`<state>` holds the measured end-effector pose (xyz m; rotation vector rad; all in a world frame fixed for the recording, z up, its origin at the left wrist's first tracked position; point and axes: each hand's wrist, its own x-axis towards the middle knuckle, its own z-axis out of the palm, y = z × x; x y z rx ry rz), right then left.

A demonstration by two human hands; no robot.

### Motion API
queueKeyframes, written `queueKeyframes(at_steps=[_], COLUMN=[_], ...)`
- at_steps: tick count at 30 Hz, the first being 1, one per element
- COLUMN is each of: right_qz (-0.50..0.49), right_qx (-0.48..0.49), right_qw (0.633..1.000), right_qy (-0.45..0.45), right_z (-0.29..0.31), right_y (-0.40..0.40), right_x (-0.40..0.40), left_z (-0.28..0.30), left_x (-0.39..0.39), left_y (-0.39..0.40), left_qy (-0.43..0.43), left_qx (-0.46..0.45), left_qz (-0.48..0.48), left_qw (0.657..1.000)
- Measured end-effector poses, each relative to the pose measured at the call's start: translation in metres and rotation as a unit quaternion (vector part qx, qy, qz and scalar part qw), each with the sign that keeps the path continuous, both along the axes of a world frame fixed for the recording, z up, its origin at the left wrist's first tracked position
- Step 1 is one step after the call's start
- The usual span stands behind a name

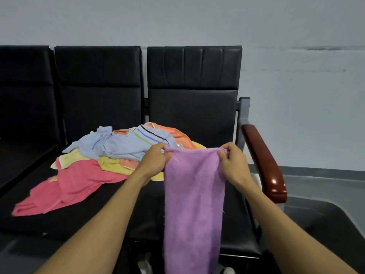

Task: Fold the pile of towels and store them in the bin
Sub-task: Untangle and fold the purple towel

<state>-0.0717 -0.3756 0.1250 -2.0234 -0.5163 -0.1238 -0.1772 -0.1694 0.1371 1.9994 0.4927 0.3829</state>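
A purple towel hangs straight down in front of the black seat, held up by its top edge. My left hand pinches the towel's top left corner and my right hand pinches the top right corner. Behind my left hand, a loose pile of towels lies on the seats: a light blue one with stripes on top, orange and yellow ones under it, and a pink towel spread toward the front left. A dark grey bin sits low at the right.
A row of black padded seats stands against a pale wall. A glossy red-brown armrest on a grey metal post borders the right seat, between the towel and the bin.
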Motion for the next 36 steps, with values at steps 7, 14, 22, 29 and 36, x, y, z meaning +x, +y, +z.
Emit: queueKeyframes(at_steps=[7,14,22,29,36], right_qz=[-0.004,-0.005,0.014,0.037,0.032], right_qx=[-0.028,-0.080,-0.191,-0.102,-0.017], right_qw=[0.999,0.996,0.980,0.986,0.970], right_qy=[0.042,0.037,0.048,0.130,0.240], right_z=[-0.085,-0.128,-0.149,-0.147,-0.155], right_y=[0.018,0.027,0.027,0.035,0.037], right_x=[0.032,0.064,0.083,0.082,0.081], left_z=[-0.095,-0.141,-0.152,-0.157,-0.167], left_x=[0.036,0.061,0.070,0.074,0.072], left_y=[0.017,0.030,0.035,0.035,0.041], left_qy=[0.047,0.046,0.116,0.102,0.106], left_qx=[0.003,0.015,0.085,-0.170,-0.159], left_qz=[0.033,0.025,0.021,-0.030,0.005], left_qw=[0.998,0.998,0.989,0.980,0.982])
